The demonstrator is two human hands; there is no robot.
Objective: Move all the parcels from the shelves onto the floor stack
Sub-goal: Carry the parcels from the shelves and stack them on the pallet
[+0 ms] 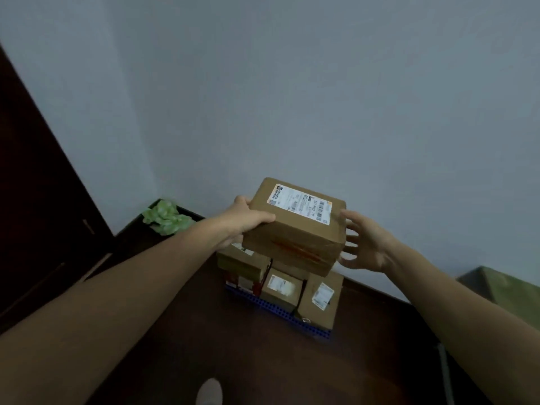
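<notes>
While several boxes already sit in the floor stack [282,287], one more parcel [295,229] hangs just above it, the left hand [248,220] gripping its left edge, the right hand [368,244] spread open at its right side. No shelves show, so what remains I cannot tell.

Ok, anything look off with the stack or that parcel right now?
The parcel gripped by the left hand is turned askew to the boxes below it. The right hand is open beside it. No damage or spill shows.
</notes>
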